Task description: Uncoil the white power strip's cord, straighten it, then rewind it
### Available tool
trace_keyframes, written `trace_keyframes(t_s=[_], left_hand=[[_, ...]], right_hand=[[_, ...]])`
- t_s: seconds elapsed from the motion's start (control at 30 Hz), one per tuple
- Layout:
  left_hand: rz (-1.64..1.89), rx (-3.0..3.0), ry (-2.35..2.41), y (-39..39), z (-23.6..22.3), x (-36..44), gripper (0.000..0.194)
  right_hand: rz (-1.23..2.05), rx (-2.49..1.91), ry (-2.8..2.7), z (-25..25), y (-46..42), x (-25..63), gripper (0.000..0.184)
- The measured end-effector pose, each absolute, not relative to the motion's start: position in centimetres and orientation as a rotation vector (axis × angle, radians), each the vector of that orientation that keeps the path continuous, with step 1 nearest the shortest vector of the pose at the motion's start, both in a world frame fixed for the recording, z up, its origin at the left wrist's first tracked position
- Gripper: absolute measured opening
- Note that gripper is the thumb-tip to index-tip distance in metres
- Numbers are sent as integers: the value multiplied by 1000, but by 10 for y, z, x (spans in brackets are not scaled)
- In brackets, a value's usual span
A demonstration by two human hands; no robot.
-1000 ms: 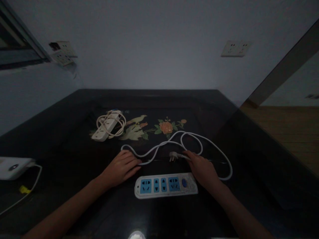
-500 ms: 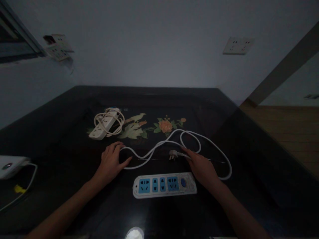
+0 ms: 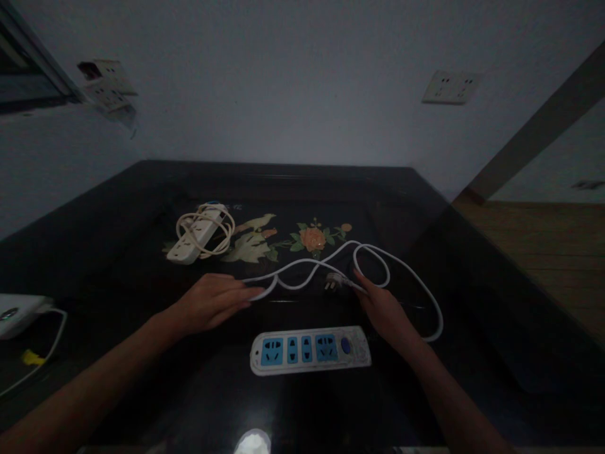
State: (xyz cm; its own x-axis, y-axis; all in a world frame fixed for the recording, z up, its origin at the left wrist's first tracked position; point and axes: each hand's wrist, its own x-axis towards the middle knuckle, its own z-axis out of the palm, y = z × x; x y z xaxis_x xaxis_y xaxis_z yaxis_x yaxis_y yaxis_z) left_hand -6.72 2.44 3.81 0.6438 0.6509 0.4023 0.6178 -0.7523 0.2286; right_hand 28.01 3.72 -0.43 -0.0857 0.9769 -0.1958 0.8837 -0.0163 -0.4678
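A white power strip (image 3: 302, 369) with blue sockets lies flat on the dark table between my forearms. Its white cord (image 3: 302, 261) loops and crosses itself behind the strip. My left hand (image 3: 220, 301) is closed around the cord's left bend, fingers pointing right. On the other side, my right hand (image 3: 380, 309) grips the cord just behind the three-pin plug (image 3: 333, 280), whose prongs face left and toward me. Part of the cord loops beyond my right hand and comes down on its right.
A second power strip (image 3: 189, 243), wrapped in its own cord, lies farther back at the left. A white box (image 3: 21, 315) with a cable sits at the left edge. Wall sockets (image 3: 451, 87) are at the upper right; the dark table (image 3: 283, 183) meets the wall.
My left hand has gone from thumb and fingers apart to closed on the cord, and its bend has shifted. The plug and my right hand have moved slightly right.
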Motion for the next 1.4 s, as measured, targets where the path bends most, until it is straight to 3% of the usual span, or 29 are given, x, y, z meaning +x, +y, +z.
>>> trace_keyframes(t_s=[0.1, 0.23, 0.67, 0.77, 0.83, 1.07, 1.23, 1.4], left_hand=[[416, 3057, 771, 21, 32, -76, 39], [231, 3071, 798, 18, 11, -92, 44], [632, 2309, 1573, 18, -24, -77, 21], [580, 2238, 1801, 22, -31, -74, 54], [520, 2238, 1898, 24, -33, -74, 61], [484, 2225, 1913, 33, -29, -68, 21], [564, 2263, 1829, 42, -12, -65, 23], [1008, 2644, 1636, 15, 34, -25, 27]], right_hand=[[739, -1942, -2052, -7, 39, 282, 46], [748, -1885, -2091, -10, 40, 281, 42], [688, -1906, -2111, -9, 37, 280, 40], [679, -1899, -2116, -8, 36, 280, 40], [684, -1890, -2119, -7, 36, 280, 41], [722, -1907, -2098, -9, 37, 280, 42], [733, -1904, -2081, -11, 37, 280, 44], [768, -1844, -2045, -9, 36, 280, 42]])
